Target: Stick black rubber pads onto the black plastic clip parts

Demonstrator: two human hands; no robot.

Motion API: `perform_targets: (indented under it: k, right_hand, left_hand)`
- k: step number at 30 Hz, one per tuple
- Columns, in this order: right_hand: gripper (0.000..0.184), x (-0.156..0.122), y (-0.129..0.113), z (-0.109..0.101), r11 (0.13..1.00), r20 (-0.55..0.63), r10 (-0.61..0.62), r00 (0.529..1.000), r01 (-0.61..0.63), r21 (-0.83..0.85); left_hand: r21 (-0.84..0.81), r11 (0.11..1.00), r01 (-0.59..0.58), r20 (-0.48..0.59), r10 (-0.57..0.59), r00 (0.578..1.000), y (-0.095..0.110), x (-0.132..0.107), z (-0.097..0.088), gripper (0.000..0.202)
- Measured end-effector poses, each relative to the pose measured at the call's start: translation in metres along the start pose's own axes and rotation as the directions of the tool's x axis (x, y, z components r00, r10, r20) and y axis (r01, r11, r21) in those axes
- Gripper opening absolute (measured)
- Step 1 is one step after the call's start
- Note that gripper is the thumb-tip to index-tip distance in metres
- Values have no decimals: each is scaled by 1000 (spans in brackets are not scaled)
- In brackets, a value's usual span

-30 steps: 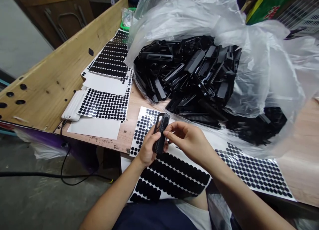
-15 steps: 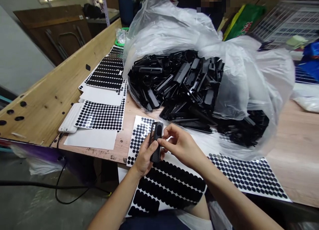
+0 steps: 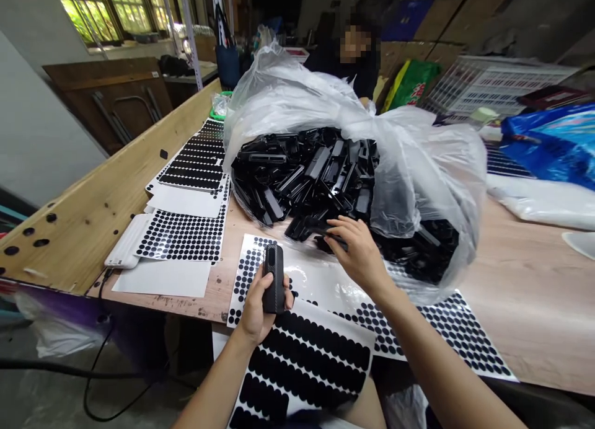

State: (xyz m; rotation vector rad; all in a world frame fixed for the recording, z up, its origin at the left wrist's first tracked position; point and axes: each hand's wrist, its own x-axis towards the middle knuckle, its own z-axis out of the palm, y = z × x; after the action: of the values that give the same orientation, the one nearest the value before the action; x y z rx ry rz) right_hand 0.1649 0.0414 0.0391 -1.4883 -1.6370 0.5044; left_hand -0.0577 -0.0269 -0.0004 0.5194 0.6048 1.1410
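Over the dotted sheets [image 3: 242, 280] on the counter [image 3: 534, 268], the left hand [image 3: 257, 308] pinches one black case [image 3: 273, 280] between thumb and fingers; the right hand [image 3: 360, 255] has just left this case and reached the black parts [image 3: 311, 178] at the plastic bag's [image 3: 297, 94] mouth; whether its bent fingers already grip one, I cannot tell; work on the case seems paused or finished.

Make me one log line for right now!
left hand: holding black part | right hand: at pile of black parts, grip unclear | plastic bag: around pile
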Motion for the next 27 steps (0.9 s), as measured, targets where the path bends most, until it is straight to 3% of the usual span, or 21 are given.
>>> perform_targets:
  k: [2,4,6,8,10,12,14,15,16,19,20,21,22,24,27]
  right_hand:
    - [27,-4,-14,-3,997,-5,26,1000,-26,74]
    - [36,-12,-33,-4,951,80,137,987,-153,268]
    - [38,-23,-52,-1,783,266,286,921,-384,489]
    - [39,-37,-66,7,574,446,370,815,-578,580]
    - [42,-52,-75,16,517,526,383,760,-648,559]
    - [50,-65,-79,21,596,521,357,775,-619,512]
    - [55,-72,-81,17,772,500,253,828,-484,411]
    - [55,-71,-81,11,859,531,165,831,-386,337]
    - [53,-68,-82,4,923,602,71,795,-280,262]
    - [47,-45,-86,-18,992,850,-68,522,-55,114]
    - [45,-36,-87,-22,997,883,-67,465,-11,82]
    - [42,-26,-88,-24,998,889,-60,454,29,53]
    - [39,-17,-88,-23,997,875,-58,481,68,29]
    - [38,-3,-86,-15,994,804,-76,590,105,18]
    - [59,9,-76,9,995,663,-58,747,-15,104]
  left_hand:
    - [-22,1000,0,-22,0,1000,0,0,0,36]
    - [-28,1000,7,-39,-9,999,0,0,0,36]
    - [-40,999,20,-51,-22,998,0,0,0,39]
    - [-63,998,18,-58,-22,998,-2,1,-1,44]
    - [-73,997,17,-71,-23,997,-5,2,-2,48]
    - [-65,998,26,-99,-32,995,-7,3,-3,49]
    - [-61,998,22,-129,-30,991,-8,3,-3,50]
    - [-69,997,22,-127,-31,991,-7,3,-3,52]
    - [-85,996,29,-108,-38,993,-6,3,-3,54]
    - [-115,989,93,-8,-94,996,-5,2,-4,65]
    - [-100,989,111,13,-110,994,-5,2,-5,67]
    - [-70,990,120,28,-118,993,-6,2,-6,68]
    - [-30,992,126,42,-125,991,-7,2,-8,69]
    - [45,989,138,83,-142,986,-9,1,-11,71]
    - [75,988,138,93,-145,985,-10,1,-13,63]
